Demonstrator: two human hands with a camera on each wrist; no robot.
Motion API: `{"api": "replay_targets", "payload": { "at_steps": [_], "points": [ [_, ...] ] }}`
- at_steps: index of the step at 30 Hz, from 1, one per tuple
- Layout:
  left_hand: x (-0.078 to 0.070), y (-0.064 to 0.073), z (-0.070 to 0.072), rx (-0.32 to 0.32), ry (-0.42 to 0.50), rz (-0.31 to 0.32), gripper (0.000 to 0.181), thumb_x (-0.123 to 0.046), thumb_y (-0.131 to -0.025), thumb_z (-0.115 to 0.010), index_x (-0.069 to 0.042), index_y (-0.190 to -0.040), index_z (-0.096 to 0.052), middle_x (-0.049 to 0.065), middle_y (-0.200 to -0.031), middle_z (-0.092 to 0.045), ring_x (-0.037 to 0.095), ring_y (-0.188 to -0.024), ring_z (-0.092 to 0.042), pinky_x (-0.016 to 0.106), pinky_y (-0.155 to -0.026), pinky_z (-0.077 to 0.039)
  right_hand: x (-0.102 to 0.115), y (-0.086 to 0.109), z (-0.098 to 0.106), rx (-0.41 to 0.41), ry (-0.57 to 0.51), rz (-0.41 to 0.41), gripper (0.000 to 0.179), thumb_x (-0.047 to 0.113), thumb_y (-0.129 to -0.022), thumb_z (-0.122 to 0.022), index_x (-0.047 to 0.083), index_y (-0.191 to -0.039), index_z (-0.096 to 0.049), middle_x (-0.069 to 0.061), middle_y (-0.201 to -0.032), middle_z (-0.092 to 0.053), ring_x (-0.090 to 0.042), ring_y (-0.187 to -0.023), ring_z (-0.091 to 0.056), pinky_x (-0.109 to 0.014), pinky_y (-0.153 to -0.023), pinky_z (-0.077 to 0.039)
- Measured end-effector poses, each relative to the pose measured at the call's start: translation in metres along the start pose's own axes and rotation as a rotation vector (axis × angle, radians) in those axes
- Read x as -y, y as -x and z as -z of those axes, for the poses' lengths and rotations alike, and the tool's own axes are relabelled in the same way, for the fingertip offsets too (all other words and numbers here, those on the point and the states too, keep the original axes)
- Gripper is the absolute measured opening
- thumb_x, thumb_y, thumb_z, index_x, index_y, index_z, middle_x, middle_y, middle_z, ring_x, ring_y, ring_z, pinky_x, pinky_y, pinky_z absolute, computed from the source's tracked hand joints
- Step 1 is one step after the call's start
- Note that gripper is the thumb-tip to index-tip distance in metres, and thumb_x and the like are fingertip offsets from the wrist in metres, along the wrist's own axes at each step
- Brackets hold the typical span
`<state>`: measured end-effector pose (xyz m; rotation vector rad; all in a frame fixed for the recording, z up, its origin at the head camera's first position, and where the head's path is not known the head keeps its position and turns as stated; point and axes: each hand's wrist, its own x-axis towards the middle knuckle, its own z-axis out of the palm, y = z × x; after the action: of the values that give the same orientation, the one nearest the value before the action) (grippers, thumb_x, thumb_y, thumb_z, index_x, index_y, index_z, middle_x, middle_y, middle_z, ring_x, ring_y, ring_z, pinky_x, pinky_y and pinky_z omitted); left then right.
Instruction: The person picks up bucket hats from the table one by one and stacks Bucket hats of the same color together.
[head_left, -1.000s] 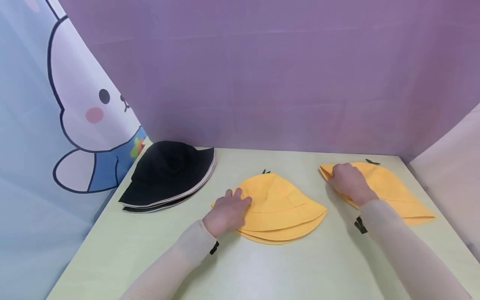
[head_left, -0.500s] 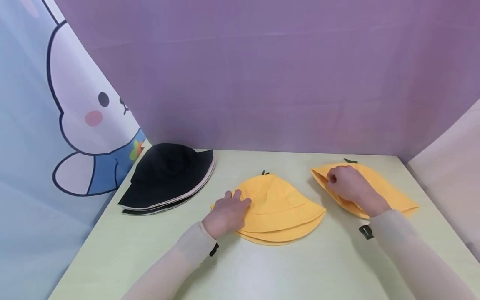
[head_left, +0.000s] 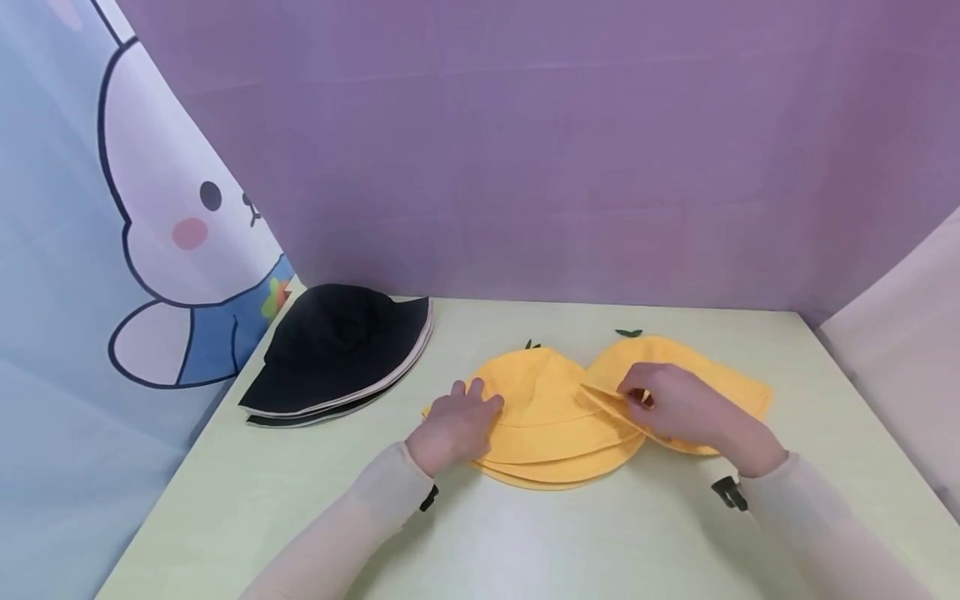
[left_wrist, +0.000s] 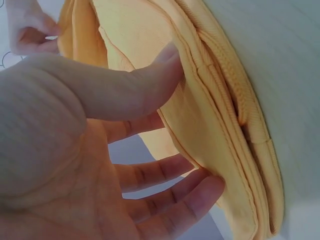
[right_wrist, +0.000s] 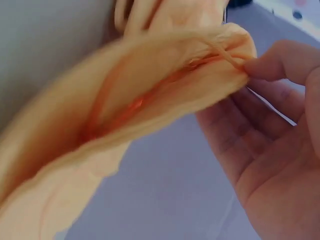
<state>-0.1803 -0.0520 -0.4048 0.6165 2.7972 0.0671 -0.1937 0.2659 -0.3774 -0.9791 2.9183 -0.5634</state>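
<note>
In the head view, a stack of yellow bucket hats (head_left: pixel 536 404) with offset brims lies mid-table, a small green leaf tab at its top. My left hand (head_left: pixel 453 425) rests on the stack's left side with fingers spread; in the left wrist view its thumb (left_wrist: pixel 145 90) and fingertips touch the top hat's brim. My right hand (head_left: pixel 678 404) pinches another yellow bucket hat (head_left: pixel 678 354) by the brim edge. That hat overlaps the stack's right side. The right wrist view looks into its opening (right_wrist: pixel 150 90), where an orange-looking strap shows.
Black bucket hats (head_left: pixel 337 350) with pale brim edging lie stacked at the back left of the pale table (head_left: pixel 525 550). A purple cloth (head_left: pixel 525 150) rises behind the table, and a blue curtain (head_left: pixel 60 350) with a cartoon rabbit hangs on the left.
My right hand has brought the held yellow hat leftward from the right side of the table to the yellow stack. My left hand and the black hats have stayed put.
</note>
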Motion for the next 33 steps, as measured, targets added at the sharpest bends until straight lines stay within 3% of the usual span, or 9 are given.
{"api": "replay_targets", "payload": {
  "at_steps": [4, 8, 13, 18, 26, 33],
  "points": [
    [-0.001, 0.0, 0.0, 0.002, -0.007, -0.001, 0.047, -0.017, -0.092, -0.072, -0.018, -0.137, -0.057, 0.01, -0.121, -0.046, 0.028, -0.096, -0.043, 0.033, -0.059, -0.042, 0.01, 0.001, -0.014, 0.057, 0.069, 0.054, 0.015, 0.001, -0.087, -0.072, 0.017, -0.09, -0.071, 0.012, -0.088, -0.059, -0.004, -0.074, -0.051, -0.024, -0.062, -0.048],
    [-0.001, 0.001, 0.0, 0.001, 0.001, -0.004, 0.045, -0.016, -0.091, -0.072, -0.017, -0.133, -0.058, 0.01, -0.119, -0.046, 0.028, -0.094, -0.043, 0.034, -0.06, -0.042, 0.015, 0.003, -0.017, 0.085, 0.099, 0.051, 0.014, 0.004, -0.088, -0.073, 0.019, -0.088, -0.071, 0.012, -0.087, -0.057, -0.003, -0.072, -0.049, -0.022, -0.059, -0.045],
    [0.001, 0.001, 0.002, 0.015, -0.004, 0.01, 0.046, -0.018, -0.089, -0.074, -0.018, -0.133, -0.057, 0.01, -0.123, -0.046, 0.028, -0.098, -0.044, 0.035, -0.062, -0.044, 0.008, 0.005, -0.004, 0.055, 0.053, 0.015, 0.009, 0.007, -0.091, -0.073, 0.012, -0.097, -0.075, 0.01, -0.092, -0.063, -0.007, -0.08, -0.059, -0.029, -0.068, -0.053],
    [0.002, 0.0, 0.004, 0.021, -0.013, 0.019, 0.048, -0.018, -0.089, -0.074, -0.019, -0.133, -0.058, 0.01, -0.127, -0.047, 0.028, -0.101, -0.045, 0.036, -0.063, -0.045, -0.018, 0.009, 0.015, -0.016, 0.007, -0.048, 0.01, 0.002, -0.091, -0.072, 0.001, -0.1, -0.074, 0.001, -0.092, -0.069, -0.017, -0.084, -0.065, -0.039, -0.074, -0.056],
    [0.0, 0.001, 0.004, 0.013, -0.016, 0.011, 0.046, -0.017, -0.089, -0.074, -0.019, -0.132, -0.058, 0.01, -0.126, -0.047, 0.028, -0.099, -0.045, 0.036, -0.061, -0.045, -0.096, 0.03, 0.043, -0.041, 0.063, -0.339, 0.019, 0.008, -0.093, -0.065, -0.008, -0.102, -0.071, -0.018, -0.092, -0.072, -0.034, -0.084, -0.067, -0.055, -0.077, -0.053],
    [-0.002, 0.0, 0.004, 0.008, -0.01, 0.007, 0.045, -0.015, -0.088, -0.073, -0.019, -0.131, -0.058, 0.008, -0.122, -0.046, 0.027, -0.097, -0.044, 0.035, -0.061, -0.043, -0.157, 0.058, 0.048, 0.073, 0.065, -0.6, 0.035, 0.018, -0.091, -0.061, -0.014, -0.104, -0.062, -0.03, -0.098, -0.065, -0.041, -0.084, -0.063, -0.055, -0.072, -0.051]
  ]
}}
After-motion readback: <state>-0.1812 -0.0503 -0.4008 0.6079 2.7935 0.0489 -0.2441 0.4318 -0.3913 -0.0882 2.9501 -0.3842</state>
